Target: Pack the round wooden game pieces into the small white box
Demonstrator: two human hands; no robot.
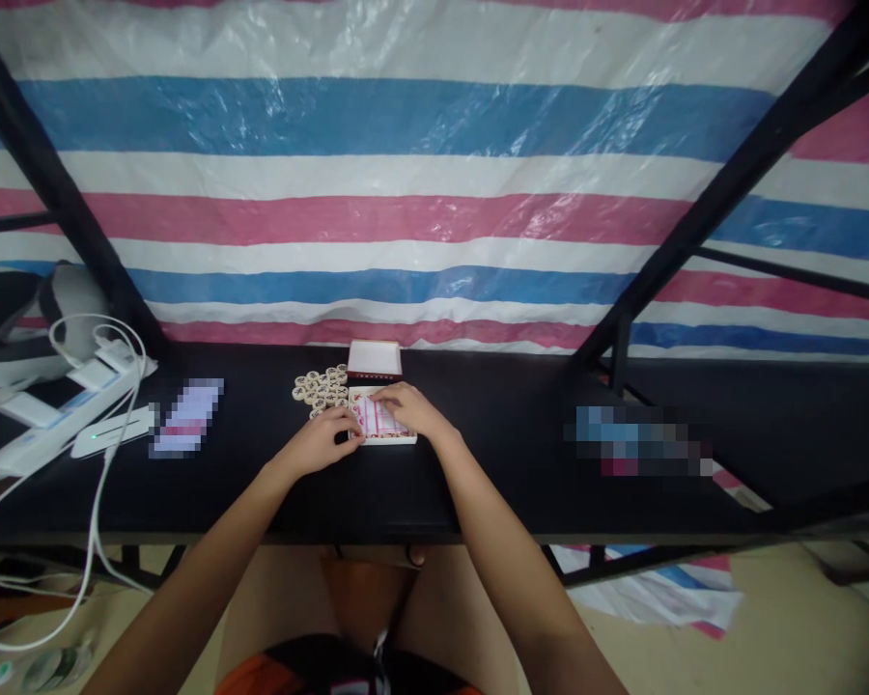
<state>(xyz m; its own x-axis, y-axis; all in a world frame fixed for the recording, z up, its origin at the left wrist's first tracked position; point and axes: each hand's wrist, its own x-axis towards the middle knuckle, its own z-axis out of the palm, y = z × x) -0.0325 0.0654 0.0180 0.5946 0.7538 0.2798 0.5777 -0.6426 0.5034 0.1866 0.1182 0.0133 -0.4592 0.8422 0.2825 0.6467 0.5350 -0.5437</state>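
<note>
A small white open box (pixel 389 442) sits on the black table in front of me. Inside lie a pink-and-white printed sheet (pixel 382 418) and round pieces with red characters, partly covered by the sheet and my hands. My left hand (pixel 324 440) rests at the box's left side, its bent fingers apart from the thumb and the tips at the edge. From the right, my right hand (pixel 414 409) reaches over the box with fingers extended onto the sheet. Just left of the box is a cluster of round Chinese chess pieces (pixel 319 388) with dark characters.
Behind the box stands its lid (pixel 375 358), white inside. To the left are a blurred-out phone-like object (pixel 188 417), a white device (pixel 114 431), a power strip (pixel 65 410) and loose white cables (pixel 96 502). A pixelated item (pixel 637 439) lies right. Black frame posts (pixel 724 174) flank a striped sheet.
</note>
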